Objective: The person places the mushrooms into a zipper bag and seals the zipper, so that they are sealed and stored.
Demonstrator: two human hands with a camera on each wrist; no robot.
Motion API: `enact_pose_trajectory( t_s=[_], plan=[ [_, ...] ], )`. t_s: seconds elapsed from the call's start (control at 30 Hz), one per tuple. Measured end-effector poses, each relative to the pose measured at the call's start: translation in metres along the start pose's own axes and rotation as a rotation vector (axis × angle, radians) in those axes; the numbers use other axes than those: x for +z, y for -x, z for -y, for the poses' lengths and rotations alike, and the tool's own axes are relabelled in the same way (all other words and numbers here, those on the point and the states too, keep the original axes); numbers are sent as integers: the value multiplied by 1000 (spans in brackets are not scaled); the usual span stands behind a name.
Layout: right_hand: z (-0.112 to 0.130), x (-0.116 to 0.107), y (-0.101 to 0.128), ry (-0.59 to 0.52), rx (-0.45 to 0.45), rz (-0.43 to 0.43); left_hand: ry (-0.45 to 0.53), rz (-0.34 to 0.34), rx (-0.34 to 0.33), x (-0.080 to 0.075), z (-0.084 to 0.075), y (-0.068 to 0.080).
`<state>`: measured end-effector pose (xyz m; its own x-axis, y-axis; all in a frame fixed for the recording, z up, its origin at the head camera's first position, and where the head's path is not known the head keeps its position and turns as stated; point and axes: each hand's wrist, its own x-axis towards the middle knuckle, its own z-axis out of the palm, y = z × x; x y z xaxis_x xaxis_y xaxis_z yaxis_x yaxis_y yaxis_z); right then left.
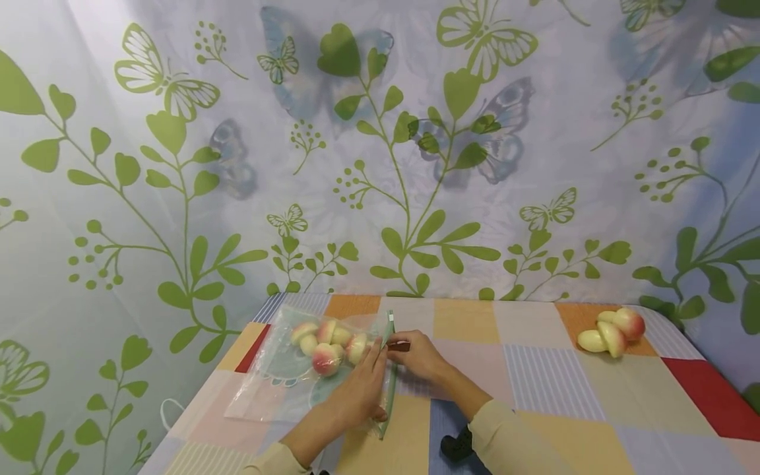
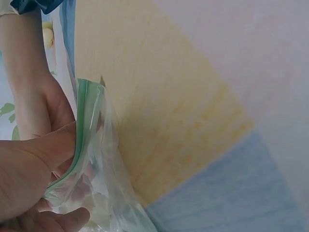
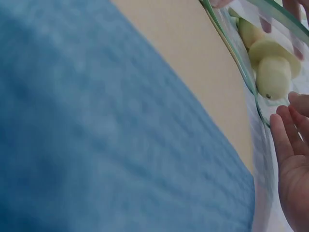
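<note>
Near edge of patchwork tablecloth: left hand and right hand pinching green zip strip of clear zip bag, fingers clamped. Inside, peach-like fruits; film probably thin, slippery, floppy, best gripped along stiffer strip. Farther right, loose fruits.

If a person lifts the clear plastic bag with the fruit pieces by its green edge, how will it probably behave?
The plastic bag looks thin and wrinkled, so it would probably sag, not stay flat. The fruit pieces lie loose inside and would likely slide down into one heap. The green edge looks open in the right wrist view, so tilting might spill them. Both hands, left hand and right hand, are at it.
</note>
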<state>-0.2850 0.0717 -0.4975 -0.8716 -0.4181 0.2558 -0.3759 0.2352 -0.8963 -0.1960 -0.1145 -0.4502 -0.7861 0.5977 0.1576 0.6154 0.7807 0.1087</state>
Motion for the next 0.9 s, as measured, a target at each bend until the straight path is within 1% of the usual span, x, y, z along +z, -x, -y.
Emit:
enact_pose_trajectory(
  t_s=[0.17,0.3,0.37,0.47,0.63,0.9],
  plan=[
    [1,-8,1,-50,-6,29,21,14,-6,-2,2,2],
    [1,-17,4,-62,2,24,41,32,-23,-2,3,3],
    [1,-22,5,-48,10,13,46,33,-20,-1,2,2],
    [1,-29,8,1,31,-8,45,32,-12,0,2,0],
    [5,-44,14,73,36,-21,17,19,5,0,2,-2],
    [11,-71,27,112,38,-35,1,19,36,-1,4,0]
  ],
)
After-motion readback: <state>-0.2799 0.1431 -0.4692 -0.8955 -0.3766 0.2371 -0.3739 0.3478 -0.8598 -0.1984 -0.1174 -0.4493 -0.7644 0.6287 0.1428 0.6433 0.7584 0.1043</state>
